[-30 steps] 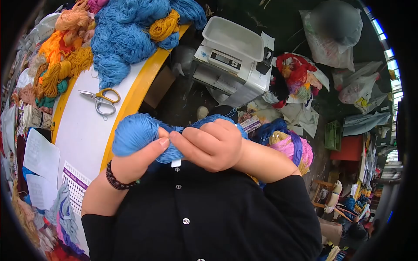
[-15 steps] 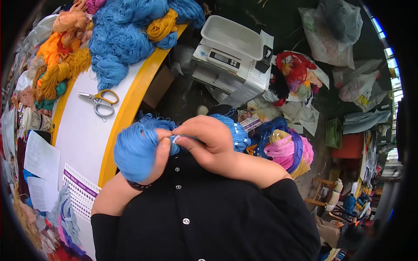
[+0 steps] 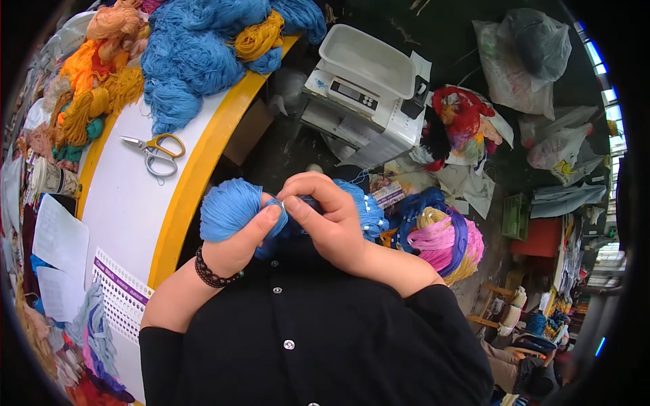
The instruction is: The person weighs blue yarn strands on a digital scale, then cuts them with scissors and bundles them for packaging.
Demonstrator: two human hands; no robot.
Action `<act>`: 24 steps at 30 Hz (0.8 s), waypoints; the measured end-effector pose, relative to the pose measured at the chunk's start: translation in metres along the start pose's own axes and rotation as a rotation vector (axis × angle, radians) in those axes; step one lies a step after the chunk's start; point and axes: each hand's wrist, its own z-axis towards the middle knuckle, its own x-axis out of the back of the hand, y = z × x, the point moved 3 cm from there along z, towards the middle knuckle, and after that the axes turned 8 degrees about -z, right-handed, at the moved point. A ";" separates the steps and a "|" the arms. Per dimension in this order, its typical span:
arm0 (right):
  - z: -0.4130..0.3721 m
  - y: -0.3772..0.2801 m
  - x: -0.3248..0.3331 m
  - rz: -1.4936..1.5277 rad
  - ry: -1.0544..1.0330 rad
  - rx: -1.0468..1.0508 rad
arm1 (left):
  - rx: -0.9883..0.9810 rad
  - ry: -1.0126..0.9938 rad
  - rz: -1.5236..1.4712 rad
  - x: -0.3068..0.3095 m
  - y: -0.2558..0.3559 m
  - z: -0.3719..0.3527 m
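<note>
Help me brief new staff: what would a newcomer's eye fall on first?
Probably the big tangled heap of blue yarn on the white, yellow-edged tabletop, upper left. Next, at centre, the smooth blue yarn bundle in the left hand, with the right hand beside it. Then the pink and tan yarn bundle further right.

The tabletop [image 3: 135, 210] leaves passage beside obstructing scissors [image 3: 150, 149].
</note>
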 end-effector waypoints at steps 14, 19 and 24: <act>-0.005 0.017 0.007 0.194 -0.107 -0.286 | -0.188 0.021 0.301 -0.007 0.004 0.010; 0.006 0.025 0.039 0.053 -0.157 -0.221 | -0.187 0.044 0.391 0.000 0.003 0.020; 0.045 0.120 0.170 -0.337 0.355 -0.404 | -0.139 0.127 0.336 0.007 -0.009 0.025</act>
